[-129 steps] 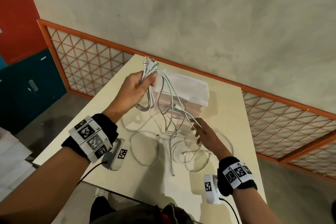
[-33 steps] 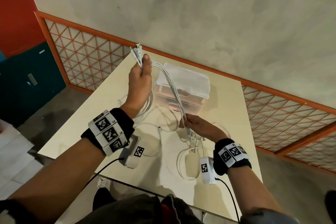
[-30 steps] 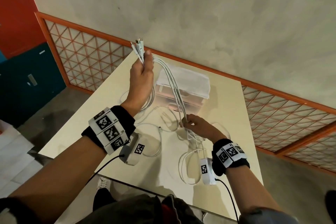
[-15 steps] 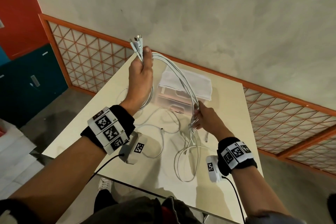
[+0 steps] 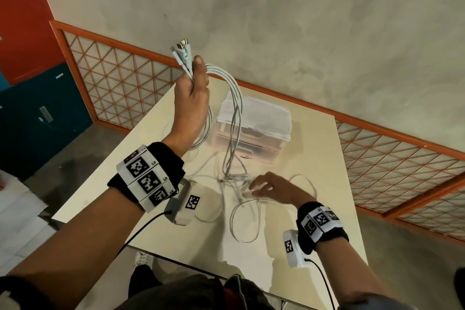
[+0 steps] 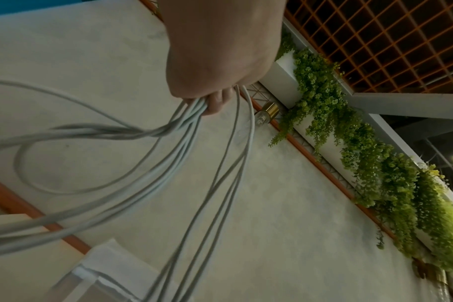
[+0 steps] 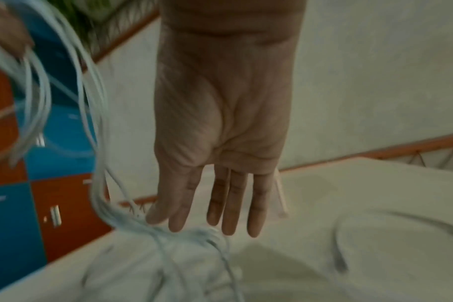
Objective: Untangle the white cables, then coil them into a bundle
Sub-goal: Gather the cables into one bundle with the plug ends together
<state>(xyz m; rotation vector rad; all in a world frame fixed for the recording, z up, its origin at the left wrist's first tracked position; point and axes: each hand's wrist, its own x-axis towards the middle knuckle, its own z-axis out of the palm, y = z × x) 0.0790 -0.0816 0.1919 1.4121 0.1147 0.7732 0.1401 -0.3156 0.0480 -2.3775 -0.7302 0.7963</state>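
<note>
Several white cables [image 5: 235, 108] arch from my raised left hand [image 5: 192, 98] down to the cream table [image 5: 314, 184]. That hand grips them just below their plug ends [image 5: 181, 54], which stick up past the thumb; in the left wrist view the cables [image 6: 184, 147] fan out from the curled fingers. Loose loops [image 5: 245, 219] lie tangled on the table. My right hand [image 5: 266, 187] hovers low over that tangle, fingers straight [image 7: 228, 206] and spread, holding nothing, tips close to the cable strands [image 7: 132, 222].
A translucent plastic box with a white lid [image 5: 254, 126] stands on the table behind the cables. An orange lattice rail [image 5: 120, 75] runs along the wall at the table's far side. The table's near edge [image 5: 176, 257] is just in front of my body.
My right hand let go of the cable strands and dropped to the table, fingers now straight. The left hand stayed raised with the plug ends.
</note>
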